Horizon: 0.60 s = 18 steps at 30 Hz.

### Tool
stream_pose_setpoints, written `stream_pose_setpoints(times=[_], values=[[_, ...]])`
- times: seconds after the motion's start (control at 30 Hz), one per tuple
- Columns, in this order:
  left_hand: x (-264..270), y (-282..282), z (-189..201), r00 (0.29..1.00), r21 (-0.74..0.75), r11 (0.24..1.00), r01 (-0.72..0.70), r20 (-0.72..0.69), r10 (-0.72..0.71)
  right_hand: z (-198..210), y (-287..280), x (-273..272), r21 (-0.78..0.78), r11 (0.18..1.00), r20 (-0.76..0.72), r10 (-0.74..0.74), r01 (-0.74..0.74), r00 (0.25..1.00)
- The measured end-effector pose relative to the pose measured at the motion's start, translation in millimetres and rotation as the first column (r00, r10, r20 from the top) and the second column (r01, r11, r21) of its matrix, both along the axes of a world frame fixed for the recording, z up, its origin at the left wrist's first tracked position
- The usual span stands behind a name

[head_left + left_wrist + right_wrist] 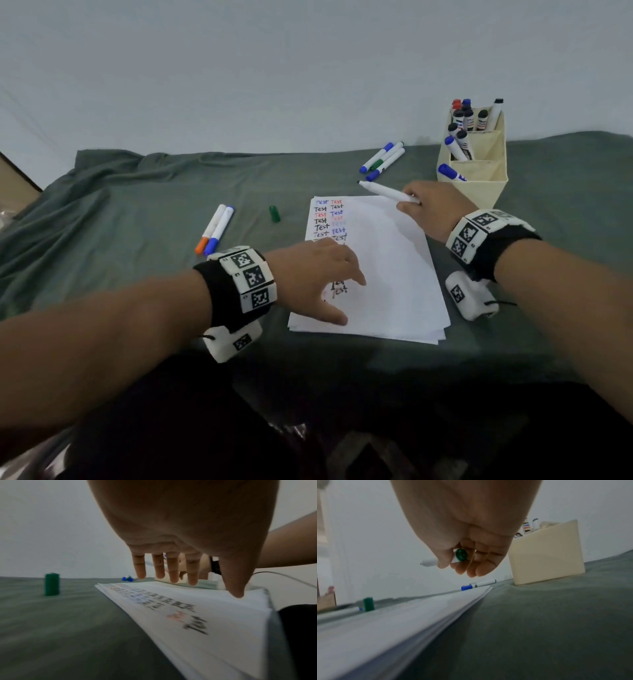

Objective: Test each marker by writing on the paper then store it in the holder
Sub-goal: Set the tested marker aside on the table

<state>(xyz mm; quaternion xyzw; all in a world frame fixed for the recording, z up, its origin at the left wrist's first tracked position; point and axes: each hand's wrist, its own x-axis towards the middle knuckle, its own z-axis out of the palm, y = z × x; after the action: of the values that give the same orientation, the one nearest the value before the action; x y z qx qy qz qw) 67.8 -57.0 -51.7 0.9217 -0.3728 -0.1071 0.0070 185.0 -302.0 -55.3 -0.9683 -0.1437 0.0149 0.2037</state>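
My right hand (428, 209) grips an uncapped white marker (383, 192) with a green end (461, 554), its tip pointing left above the top right corner of the paper (387, 274). The paper carries two columns of the word "Test" in several colours. My left hand (325, 274) hovers over the paper's left side with straight, spread fingers (173, 572), holding nothing. The marker's green cap (274, 213) stands upright on the cloth left of the paper. A cream holder (479, 185) with several markers in it stands at the back right.
Three capped markers (382, 161) lie behind the paper, left of the holder. An orange-capped and a blue-capped marker (215, 229) lie side by side to the left. A wrinkled green cloth (137, 205) covers the table, and a pale wall rises behind it.
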Motion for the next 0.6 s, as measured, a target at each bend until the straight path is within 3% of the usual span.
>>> stream_pose_setpoints(times=[0.1,0.2,0.27,0.37,0.43,0.5,0.6], values=[[-13.2,-4.5,-9.6,0.999,0.064,0.997,-0.038,-0.004,0.038,2.4,-9.8,-9.1,0.024,0.999,-0.01,-0.036,0.036,0.999],[-16.4,0.5,-15.5,0.967,0.014,0.969,-0.249,-0.046,0.249,1.6,-16.7,-20.2,0.154,0.975,-0.185,-0.132,0.162,0.974],[-12.4,8.1,-18.3,0.893,-0.084,0.891,-0.447,-0.107,0.437,-0.8,-19.4,-31.1,0.25,0.931,-0.37,-0.162,0.266,0.915],[0.4,19.6,-17.2,0.739,-0.165,0.72,-0.673,-0.169,0.652,-7.5,-21.8,-46.7,0.265,0.917,-0.405,-0.175,0.298,0.898],[7.8,23.2,-14.9,0.62,-0.194,0.59,-0.784,-0.301,0.725,-10.3,-24.6,-53.5,0.164,0.947,-0.287,-0.221,0.275,0.932],[12.7,23.7,-14.3,0.527,-0.204,0.489,-0.848,-0.407,0.746,-11.8,-31.8,-57.3,-0.035,0.97,-0.18,-0.245,0.242,0.953],[16.4,22.4,-13.9,0.451,-0.219,0.395,-0.892,-0.481,0.752,-13.8,-43.4,-62.4,-0.19,0.949,-0.18,-0.284,0.25,0.942]])
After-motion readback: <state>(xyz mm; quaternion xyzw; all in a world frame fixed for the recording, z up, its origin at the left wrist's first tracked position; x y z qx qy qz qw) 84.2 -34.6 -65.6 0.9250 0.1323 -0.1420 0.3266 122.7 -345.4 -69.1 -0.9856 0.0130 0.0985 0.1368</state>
